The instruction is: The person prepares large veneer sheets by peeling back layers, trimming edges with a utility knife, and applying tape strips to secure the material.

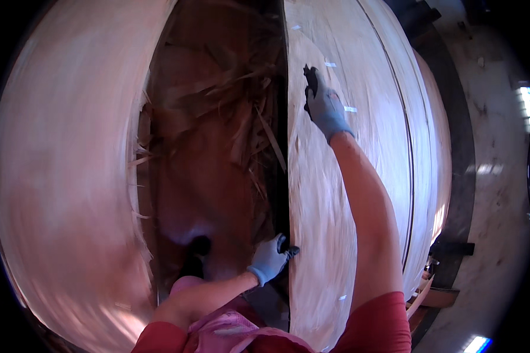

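Pale wood veneer sheets [350,194] lie stacked on my right. My right hand [327,109], in a grey glove with black fingers, reaches far forward and rests on the top sheet near its left edge, fingers apart. Close to my body, my left hand [269,260], gloved the same way, is curled at that stack's left edge. One black fingertip overlaps the sheet's edge, and the other fingers are partly hidden in the dark gap. Small whitish strips [350,109] dot the sheet near my right hand.
Another wide pale wood stack [70,170] stands on my left, its inner edge ragged. Between the stacks, torn veneer scraps [241,129] litter the brown floor [188,159]. A grey concrete floor [500,212] runs along the far right, beside dark supports [453,249].
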The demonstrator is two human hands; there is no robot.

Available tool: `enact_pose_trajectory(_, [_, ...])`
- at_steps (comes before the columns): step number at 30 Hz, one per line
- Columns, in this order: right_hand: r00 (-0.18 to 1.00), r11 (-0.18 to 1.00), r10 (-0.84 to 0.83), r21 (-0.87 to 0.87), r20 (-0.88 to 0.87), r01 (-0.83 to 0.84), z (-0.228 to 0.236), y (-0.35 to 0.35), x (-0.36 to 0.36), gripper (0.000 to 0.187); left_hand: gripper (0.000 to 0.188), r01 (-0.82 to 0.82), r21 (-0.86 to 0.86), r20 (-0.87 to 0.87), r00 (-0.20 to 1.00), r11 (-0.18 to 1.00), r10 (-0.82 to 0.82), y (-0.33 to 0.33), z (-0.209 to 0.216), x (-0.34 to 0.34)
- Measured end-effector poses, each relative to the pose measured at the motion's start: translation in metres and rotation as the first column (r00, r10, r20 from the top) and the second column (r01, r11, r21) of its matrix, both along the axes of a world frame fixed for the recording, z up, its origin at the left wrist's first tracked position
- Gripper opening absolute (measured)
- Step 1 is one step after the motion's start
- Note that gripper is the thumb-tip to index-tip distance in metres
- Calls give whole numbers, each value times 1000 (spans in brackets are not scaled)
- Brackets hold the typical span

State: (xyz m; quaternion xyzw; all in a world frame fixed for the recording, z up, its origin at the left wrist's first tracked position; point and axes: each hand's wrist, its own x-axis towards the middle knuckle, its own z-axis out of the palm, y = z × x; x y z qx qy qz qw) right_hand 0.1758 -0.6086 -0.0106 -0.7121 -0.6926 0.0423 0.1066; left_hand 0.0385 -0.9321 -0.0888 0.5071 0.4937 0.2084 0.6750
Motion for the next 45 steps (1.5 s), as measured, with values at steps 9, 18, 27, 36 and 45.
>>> enact_pose_trajectory(9, [968,993,-93,48,-233,107,-19,85,-6,26,67,-39,47,-38,998,998,41,-12,-12,8])
enact_pose_trajectory(18, [742,977,-209,-166,-637,132,-10,78,-12,29,71,-70,-50,-22,997,996,69,-14,-14,10])
enact_pose_trajectory(27, [996,998,-57,-18,68,58,-21,95,1,35,74,-40,-61,5,999,997,41,-10,-13,7])
enact_pose_trajectory(36, [930,991,-12,-117,368,59,-6,90,-26,42,76,-31,-30,15,999,999,32,-9,-14,6])
enact_pose_trajectory(45, [887,972,39,-224,460,73,-2,93,-35,50,76,-91,-37,33,995,995,93,-18,-21,12])
